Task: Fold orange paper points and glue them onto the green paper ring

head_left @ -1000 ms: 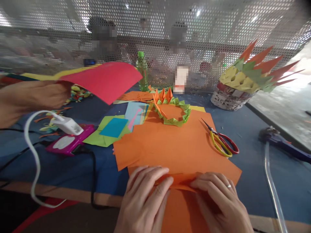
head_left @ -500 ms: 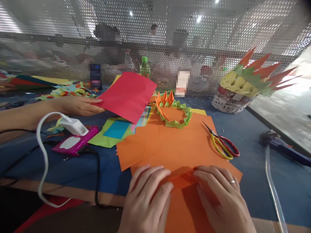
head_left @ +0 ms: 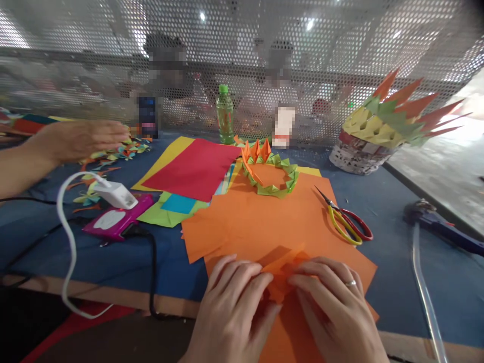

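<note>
At the table's front edge, a small piece of orange paper (head_left: 282, 275) is partly folded and raised between both hands. My left hand (head_left: 238, 297) pinches its left side with thumb and fingers. On the other side my right hand (head_left: 333, 297), with a ring on one finger, grips the right end. Larger orange sheets (head_left: 264, 222) lie beneath. Farther back on them rests a ring of folded green paper (head_left: 278, 191) with several orange points (head_left: 257, 150) standing at its left rear. Scissors (head_left: 348, 224) with one yellow and one red handle lie on the right.
Red paper (head_left: 192, 171) covers a yellow sheet at left. A magenta power strip (head_left: 117, 219) holds a white charger (head_left: 117, 195). A folded-paper basket (head_left: 366, 133), a glue gun (head_left: 446, 227), and a green-capped bottle (head_left: 225, 116) stand or lie around. Another person's hand (head_left: 86, 138) reaches in.
The other person's hand has let go of the red sheet, which now lies flat, and drawn back left. Between my hands the orange paper has been lifted and bent up more.
</note>
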Tool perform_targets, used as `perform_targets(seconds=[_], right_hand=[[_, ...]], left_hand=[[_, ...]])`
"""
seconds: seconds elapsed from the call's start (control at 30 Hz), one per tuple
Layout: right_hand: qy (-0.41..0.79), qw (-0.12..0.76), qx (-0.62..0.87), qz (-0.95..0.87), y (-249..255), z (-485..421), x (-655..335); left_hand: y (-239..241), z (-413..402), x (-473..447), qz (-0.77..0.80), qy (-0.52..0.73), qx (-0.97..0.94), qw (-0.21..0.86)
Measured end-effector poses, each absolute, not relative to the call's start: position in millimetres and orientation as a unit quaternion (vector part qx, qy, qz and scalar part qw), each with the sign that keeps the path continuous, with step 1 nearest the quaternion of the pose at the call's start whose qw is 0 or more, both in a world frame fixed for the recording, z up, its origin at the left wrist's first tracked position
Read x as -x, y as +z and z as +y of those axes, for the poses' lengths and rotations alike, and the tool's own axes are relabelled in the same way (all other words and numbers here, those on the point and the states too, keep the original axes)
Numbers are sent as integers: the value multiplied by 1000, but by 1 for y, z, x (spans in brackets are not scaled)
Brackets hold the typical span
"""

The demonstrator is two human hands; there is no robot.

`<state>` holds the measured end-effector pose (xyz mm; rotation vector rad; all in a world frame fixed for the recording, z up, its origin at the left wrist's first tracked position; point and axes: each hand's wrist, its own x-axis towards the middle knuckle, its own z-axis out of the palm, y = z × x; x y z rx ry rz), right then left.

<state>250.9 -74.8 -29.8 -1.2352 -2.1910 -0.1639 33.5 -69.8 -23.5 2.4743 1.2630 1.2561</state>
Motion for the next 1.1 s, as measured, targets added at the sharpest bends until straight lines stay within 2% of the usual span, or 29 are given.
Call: perform_targets(seconds=[0.87, 1.1], right_hand=[[-65, 274, 426, -860, -22, -78, -259], [-61, 305, 422, -851, -14, -76, -252]], left_hand=[[-29, -77, -30, 419, 387, -816, 95], [-32, -79, -29, 424, 370, -823, 79]])
